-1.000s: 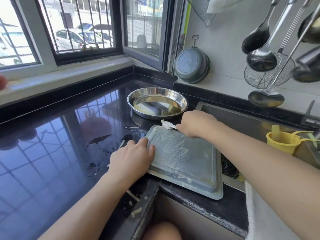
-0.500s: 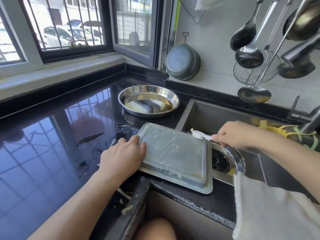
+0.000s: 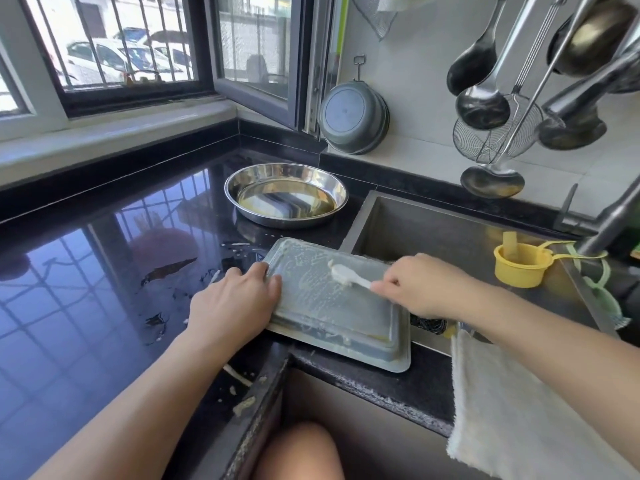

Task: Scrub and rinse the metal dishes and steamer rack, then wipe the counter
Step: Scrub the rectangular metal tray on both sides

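Lowest in the frame, my knee shows under the worktop (image 3: 86, 306) edge, and a pale cloth (image 3: 519, 410) hangs over the edge at lower right. Food scraps (image 3: 244, 405) lie on the black stone near the corner.

At centre, the rectangular metal tray (image 3: 332, 313) lies upside down, partly on the worktop and partly overhanging the sink (image 3: 433, 233). Its base is filmed with suds. I judge it light, stiff and slippery when soapy — best taken by the flat rim rather than the smooth base.

My left hand (image 3: 232, 306) lies on the tray's left edge, fingers curled over the rim, thumb along the top; the grip is holding the tray steady. The forearm runs in from lower left, wrist low.

My right hand (image 3: 426, 285) comes in from the right, its grip pinched round the handle of a small white brush (image 3: 346, 275), whose head rests on the soapy base.

Further back, a round metal dish (image 3: 285, 194) stands upright on the worktop at upper centre, apart from the tray — not yet soaped, by appearance. A yellow cup (image 3: 519, 263) sits at the sink's right. Ladles and a skimmer (image 3: 495, 133) hang at upper right.
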`<state>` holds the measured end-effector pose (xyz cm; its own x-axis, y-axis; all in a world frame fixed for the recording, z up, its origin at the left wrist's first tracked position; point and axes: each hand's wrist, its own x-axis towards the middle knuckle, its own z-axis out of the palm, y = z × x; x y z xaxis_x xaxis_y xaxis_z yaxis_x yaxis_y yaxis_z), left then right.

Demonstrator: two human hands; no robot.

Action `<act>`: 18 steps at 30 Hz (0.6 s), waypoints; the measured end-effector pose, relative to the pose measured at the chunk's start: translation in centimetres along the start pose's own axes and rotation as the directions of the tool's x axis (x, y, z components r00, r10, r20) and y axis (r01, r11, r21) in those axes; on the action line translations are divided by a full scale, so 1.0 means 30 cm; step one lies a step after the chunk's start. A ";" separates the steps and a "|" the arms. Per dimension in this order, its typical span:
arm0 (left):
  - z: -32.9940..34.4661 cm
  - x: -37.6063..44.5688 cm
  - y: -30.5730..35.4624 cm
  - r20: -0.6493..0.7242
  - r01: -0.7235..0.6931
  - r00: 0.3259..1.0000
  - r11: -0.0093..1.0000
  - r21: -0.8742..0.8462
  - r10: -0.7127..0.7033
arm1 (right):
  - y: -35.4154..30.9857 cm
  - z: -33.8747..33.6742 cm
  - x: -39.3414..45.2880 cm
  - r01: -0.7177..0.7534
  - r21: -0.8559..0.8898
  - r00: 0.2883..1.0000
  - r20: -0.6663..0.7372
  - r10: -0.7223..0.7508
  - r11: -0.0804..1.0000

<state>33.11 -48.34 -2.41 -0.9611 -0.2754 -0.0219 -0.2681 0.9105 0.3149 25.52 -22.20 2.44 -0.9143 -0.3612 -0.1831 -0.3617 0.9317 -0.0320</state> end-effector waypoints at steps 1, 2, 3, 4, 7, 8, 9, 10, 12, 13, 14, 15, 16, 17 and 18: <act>0.000 -0.001 0.000 0.001 -0.001 1.000 1.000 0.001 0.001 | 0.020 -0.014 0.004 -0.036 0.007 0.999 -0.016 0.036 0.999; 0.000 -0.003 0.002 0.002 -0.002 1.000 1.000 0.001 0.002 | 0.043 -0.035 0.006 -0.096 0.012 0.995 -0.028 0.096 0.995; 0.000 -0.005 0.003 0.001 -0.003 1.000 1.000 0.000 0.003 | 0.054 -0.049 0.008 -0.131 -0.002 0.990 -0.051 0.130 0.991; 0.000 -0.007 0.003 -0.001 -0.003 1.000 1.000 -0.002 0.003 | 0.051 -0.049 0.006 -0.120 -0.013 0.991 -0.060 0.119 0.993; 0.003 -0.001 -0.001 -0.005 -0.001 1.000 1.000 -0.005 0.001 | -0.043 -0.023 -0.025 0.078 -0.032 0.996 0.044 -0.077 0.996; 0.004 0.002 -0.003 -0.005 -0.001 1.000 1.000 -0.002 0.001 | -0.058 -0.027 -0.024 0.089 -0.039 0.995 0.047 -0.087 0.995; 0.005 0.003 -0.004 -0.002 -0.003 1.000 1.000 0.003 0.003 | -0.046 -0.041 -0.010 0.055 -0.046 0.998 0.021 -0.054 0.997; 0.005 0.002 -0.002 -0.001 -0.005 1.000 1.000 0.004 0.005 | -0.021 -0.063 0.004 -0.029 -0.043 1.000 -0.001 0.029 0.999; 0.005 -0.001 0.000 -0.003 -0.006 1.000 1.000 0.000 0.006 | 0.002 -0.080 0.024 -0.117 -0.062 0.992 -0.047 0.114 0.991; 0.006 0.000 -0.002 -0.003 -0.007 1.000 1.000 -0.002 0.007 | -0.011 -0.073 0.020 -0.084 -0.066 0.996 -0.035 0.081 0.994; 0.007 0.002 -0.003 -0.004 -0.008 1.000 1.000 -0.003 0.008 | -0.038 -0.059 0.016 -0.019 -0.064 1.000 -0.003 0.019 0.998; 0.009 0.005 -0.004 -0.007 -0.009 1.000 1.000 -0.004 0.009 | -0.070 -0.047 0.011 0.040 -0.056 0.999 0.034 -0.039 0.998; 0.009 0.007 -0.005 -0.011 -0.011 1.000 1.000 -0.006 0.011 | -0.094 -0.046 0.010 0.057 -0.043 0.997 0.054 -0.055 0.997; 0.010 0.008 -0.007 -0.014 -0.013 1.000 1.000 -0.008 0.013 | -0.098 -0.056 0.020 0.044 -0.040 0.998 0.037 -0.043 0.998; 0.012 0.008 -0.008 -0.014 -0.015 1.000 1.000 -0.007 0.015 | -0.083 -0.073 0.038 -0.012 -0.037 1.000 0.017 0.013 0.999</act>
<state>32.93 -48.49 -2.84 -0.9639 -0.2663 -0.0040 -0.2534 0.9122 0.3219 24.97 -25.03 4.46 -0.9158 -0.3484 -0.1998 -0.3567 0.9342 0.0062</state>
